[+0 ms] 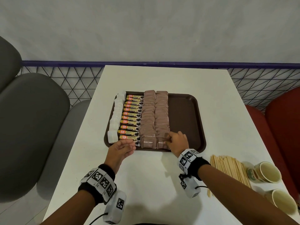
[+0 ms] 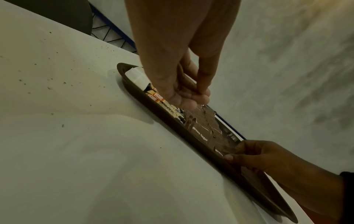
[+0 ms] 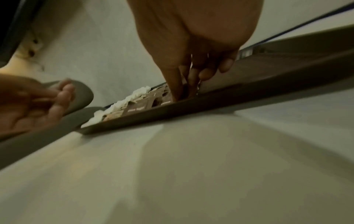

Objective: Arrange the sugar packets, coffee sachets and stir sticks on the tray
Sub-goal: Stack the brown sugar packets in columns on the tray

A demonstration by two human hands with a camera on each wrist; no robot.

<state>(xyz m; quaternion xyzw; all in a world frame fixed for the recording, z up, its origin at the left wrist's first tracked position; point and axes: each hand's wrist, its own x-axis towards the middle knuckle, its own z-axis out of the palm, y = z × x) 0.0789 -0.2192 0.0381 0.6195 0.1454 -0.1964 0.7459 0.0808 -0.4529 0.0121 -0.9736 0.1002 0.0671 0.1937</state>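
A brown tray (image 1: 183, 117) on the white table holds a column of white sugar packets (image 1: 116, 114), a column of coffee sachets (image 1: 131, 117) and two columns of brown sugar packets (image 1: 154, 114). My right hand (image 1: 168, 139) pinches the nearest brown sugar packet (image 1: 160, 142) of the right column at the tray's front edge; the left wrist view shows its thumb (image 2: 229, 157) by the rim. My left hand (image 1: 131, 146) hovers with relaxed fingers over the front end of the coffee column, holding nothing. A pile of wooden stir sticks (image 1: 227, 169) lies on the table to the right of the tray.
Two paper cups (image 1: 266, 172) (image 1: 283, 203) lie on their sides at the table's right edge beside the sticks. The right third of the tray is bare. Grey chairs (image 1: 32, 127) stand left, red chairs (image 1: 284, 127) right, and a mesh railing (image 1: 81, 78) runs behind.
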